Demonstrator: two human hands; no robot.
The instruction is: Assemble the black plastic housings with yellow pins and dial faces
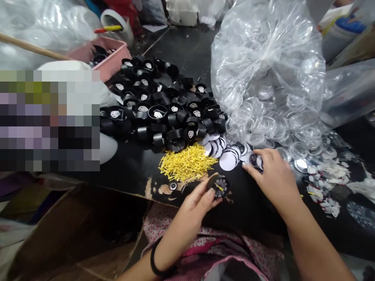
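My left hand (200,201) grips a round black dial piece (221,185) with a yellow mark on its face, just above the table edge. To the right, my right hand (272,175) reaches over the table, thumb and fingers around a small dark disc (254,160) at the end of a row of white and dark discs (229,160). A heap of thin yellow pointers (187,162) lies left of these discs. Behind it spreads a large pile of black round cases (158,112). Clear round covers (258,125) lie behind my right hand.
A big clear plastic bag (266,50) of covers stands at the back right. Small white parts (325,187) lie right of my right hand. A pink bin (114,58) stands back left. A small metal ring (173,186) lies near the table's front edge.
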